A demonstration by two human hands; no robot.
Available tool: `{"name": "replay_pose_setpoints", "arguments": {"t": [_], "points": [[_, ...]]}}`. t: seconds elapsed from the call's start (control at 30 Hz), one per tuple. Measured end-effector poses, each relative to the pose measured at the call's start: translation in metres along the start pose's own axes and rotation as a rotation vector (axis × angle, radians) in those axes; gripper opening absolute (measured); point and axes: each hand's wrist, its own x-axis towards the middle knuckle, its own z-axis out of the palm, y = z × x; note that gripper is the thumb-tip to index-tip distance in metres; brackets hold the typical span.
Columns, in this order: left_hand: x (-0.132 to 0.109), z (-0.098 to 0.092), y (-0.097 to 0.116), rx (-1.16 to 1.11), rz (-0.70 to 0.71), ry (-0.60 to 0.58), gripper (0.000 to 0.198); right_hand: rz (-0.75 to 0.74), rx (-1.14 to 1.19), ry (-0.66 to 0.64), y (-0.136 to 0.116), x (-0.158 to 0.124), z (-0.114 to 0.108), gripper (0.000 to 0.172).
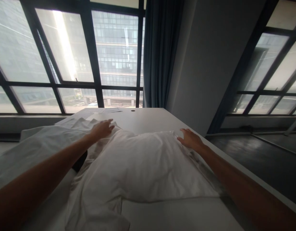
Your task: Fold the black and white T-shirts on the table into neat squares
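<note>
A white piece of cloth (148, 163), perhaps a shirt, lies across the table in front of me. Its middle bulges, and a sleeve-like part trails toward the lower left. Over the cloth's far left corner is my left hand (103, 129), palm down with fingers apart; whether it touches the fabric is hard to tell. My right hand (190, 140) is at the far right corner, thumb and fingers spread beside the edge, with no fabric seen between them. A second white cloth (42, 144) lies rumpled to the left. Partly behind my left forearm is a black object (80, 161), its kind unclear.
The white table (150, 120) reaches toward the windows and has a small dark round spot (133, 110) near its far end. Papers (111, 111) lie at the far left. A blue curtain (160, 54) hangs behind, beside a grey pillar (201, 64). Dark floor (246, 154) shows at right.
</note>
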Motion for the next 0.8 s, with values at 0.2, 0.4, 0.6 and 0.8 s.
{"name": "replay_pose_setpoints", "arguments": {"t": [0.2,0.4,0.6,0.8], "points": [[-0.071,0.048,-0.008,0.148,0.058,-0.514,0.081,-0.319,0.106,-0.377,-0.018,-0.038,0.031,0.069],[-0.049,0.071,-0.053,0.169,-0.008,-0.478,0.077,-0.290,0.103,-0.361,-0.006,-0.007,0.055,0.076],[-0.008,0.088,-0.076,0.149,0.025,-0.389,0.072,-0.159,0.049,-0.221,-0.023,0.011,0.077,0.064],[-0.035,0.072,-0.051,0.231,0.239,-0.013,0.043,-0.203,-0.090,0.062,-0.040,-0.019,0.058,0.046]]}}
